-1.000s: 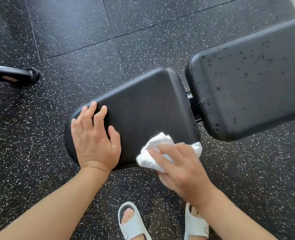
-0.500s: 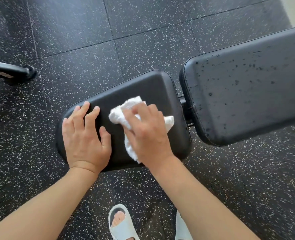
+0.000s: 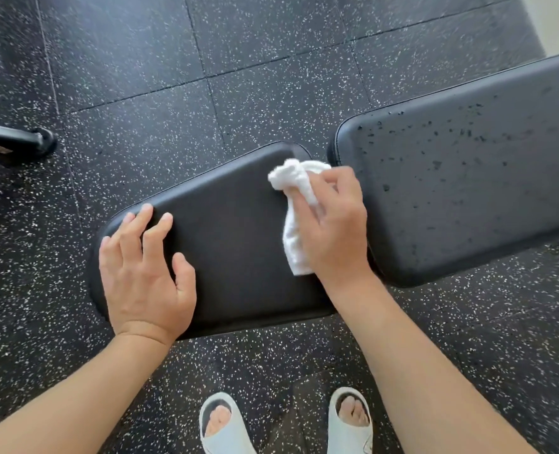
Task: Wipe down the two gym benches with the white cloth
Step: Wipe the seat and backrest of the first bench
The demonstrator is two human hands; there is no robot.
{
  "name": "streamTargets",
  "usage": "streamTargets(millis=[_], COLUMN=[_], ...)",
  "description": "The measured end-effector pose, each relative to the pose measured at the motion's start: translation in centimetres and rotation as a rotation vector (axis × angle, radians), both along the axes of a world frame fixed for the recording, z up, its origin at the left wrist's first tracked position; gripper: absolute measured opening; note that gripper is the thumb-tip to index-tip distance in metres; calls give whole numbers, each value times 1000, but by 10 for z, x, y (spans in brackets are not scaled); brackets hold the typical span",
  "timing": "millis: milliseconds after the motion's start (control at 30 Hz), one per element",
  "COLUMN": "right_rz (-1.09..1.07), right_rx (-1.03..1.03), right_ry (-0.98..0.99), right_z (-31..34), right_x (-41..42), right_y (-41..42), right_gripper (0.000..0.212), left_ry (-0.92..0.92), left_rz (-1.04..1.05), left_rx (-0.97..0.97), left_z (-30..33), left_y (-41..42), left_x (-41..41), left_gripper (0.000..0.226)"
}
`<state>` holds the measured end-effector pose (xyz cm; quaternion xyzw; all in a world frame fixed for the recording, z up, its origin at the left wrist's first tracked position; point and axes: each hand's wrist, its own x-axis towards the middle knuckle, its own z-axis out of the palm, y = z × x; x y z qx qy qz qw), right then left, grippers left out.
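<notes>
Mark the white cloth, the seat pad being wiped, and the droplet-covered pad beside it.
white cloth (image 3: 294,244): head view, lower hanging strip.
seat pad (image 3: 239,244): head view, bare middle of its top.
droplet-covered pad (image 3: 461,178): head view, middle of its speckled top.

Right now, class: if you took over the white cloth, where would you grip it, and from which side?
Probably grip the bunched upper end of the white cloth, coming from above on the seat pad side. That wad stands clear of the right hand, whose fingers pinch the middle; the tail lies flat under the palm.
</notes>
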<state>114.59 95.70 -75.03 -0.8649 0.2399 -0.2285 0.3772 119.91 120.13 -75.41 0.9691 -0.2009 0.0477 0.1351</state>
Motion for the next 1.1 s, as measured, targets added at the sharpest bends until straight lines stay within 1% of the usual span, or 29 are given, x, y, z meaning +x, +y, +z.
streamTargets(millis=[100, 167, 233, 300, 400, 467, 533, 600, 733, 800, 867, 900, 967, 1100], right_rz=[-4, 14, 76, 177, 337, 416, 474, 460, 284, 207, 200, 238, 379, 700], right_rx=[-13, -50, -113, -172, -208, -237, -285, -296, -244, -282, -347, -369, -374, -320], right_ry=[7, 27, 62, 101, 106, 114, 97, 86, 80, 146, 216, 247, 317, 555], right_z=[4, 7, 10, 11, 10, 8, 4, 0, -3, 0, 7, 11, 18, 20], right_x=[56, 67, 50, 15, -45, -69, -68, -49, 21, 58, 91, 105, 126, 162], right_y=[-15, -15, -9, 2, 23, 25, 16, 8, 4, 14, 31, 42, 66, 109], right_gripper=[16, 16, 10, 20, 31, 33, 32, 29, 20, 15, 15, 15, 19, 32], left_ry=[-10, -14, -12, 3, 31, 36, 36, 48, 77, 94, 110, 116, 127, 143], left_rz=[-15, -14, -12, -5, 11, 8, 4, 13, 16, 25, 35, 32, 25, 39], left_rx=[7, 4, 2, 9, 18, 15, 7, 12, -6, -2, 0, 1, -4, -1], left_z=[-3, -3, -2, 0, 1, 1, 1, 0, 3, 4, 5, 5, 6, 7], left_y=[2, 3, 3, 2, 2, 3, 3, 4, 5, 5, 5, 4, 3, 5], left_x=[1, 1, 1, 1, 1, 1, 2, 3, 3, 3, 2, 1, 2, 2], left_gripper=[55, 55, 55, 55, 56, 55, 55, 55, 55, 55, 55, 55, 56, 47])
